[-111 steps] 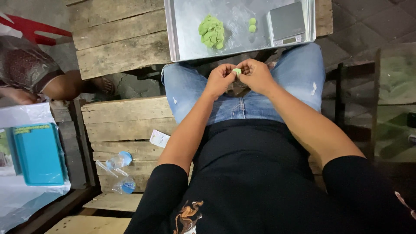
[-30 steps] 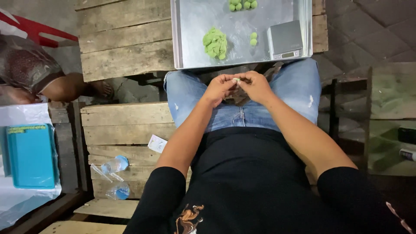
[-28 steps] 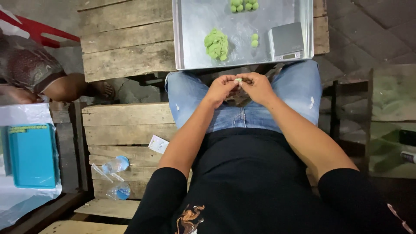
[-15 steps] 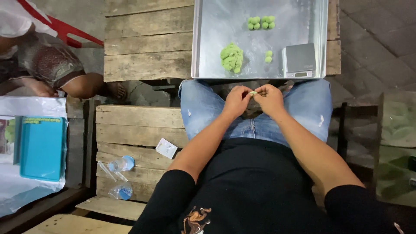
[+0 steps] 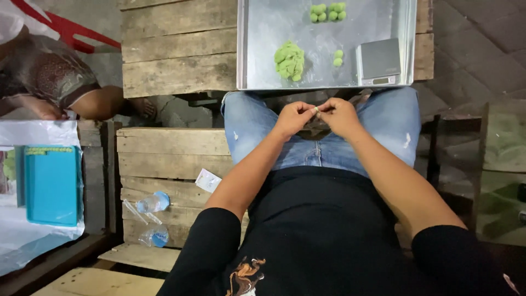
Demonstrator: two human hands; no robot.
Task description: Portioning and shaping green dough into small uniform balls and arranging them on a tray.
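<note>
Two hands over lap | left hand (image 5: 293, 118) and right hand (image 5: 339, 116) pinch small pale piece (image 5: 316, 109) between fingertips | green dough lump (image 5: 289, 59) on metal tray (image 5: 263, 49) beyond, digital scale (image 5: 378, 60) far right

Light's soft and even from above, no hard shadows on your forearms. Metal tray (image 5: 257, 44) throws a pale sheen, mild glare, not blown out. Dim under the tray edge, btw your knees. Right side goes dark and murky; bottom corners too, w/ your black shirt (image 5: 329, 241) losing detail. Wide-angle stretch at the edges, pallet planks (image 5: 175, 55) lean. Focus is decent at centre, slightly soft overall.
</note>
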